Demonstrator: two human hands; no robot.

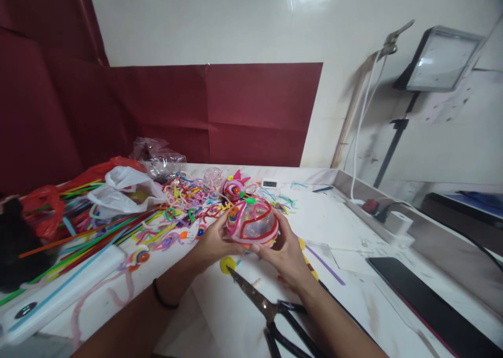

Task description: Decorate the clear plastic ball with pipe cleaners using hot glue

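Between both hands I hold a clear plastic ball (257, 223) trimmed with pink and red pipe cleaners, with a green piece on top and orange and blue coils at its left. My left hand (217, 238) curls around its left side; a dark band circles that wrist. At the right side, my right hand (285, 248) grips it, thumb along the lower edge. Just behind it sits a finished-looking pink pipe-cleaner figure (234, 186) with a coiled eye. Scissors (261, 303) with black handles lie below the hands, tip touching a yellow coiled disc (227, 265).
Many loose pipe cleaners (118, 232) and a white plastic bag (121, 190) cover the left side. A small digital display (269, 183) stands at the back. To the right are a purple pipe cleaner (324, 263), a black phone-like slab (428, 300), a power strip (381, 224) and a lamp (444, 59).
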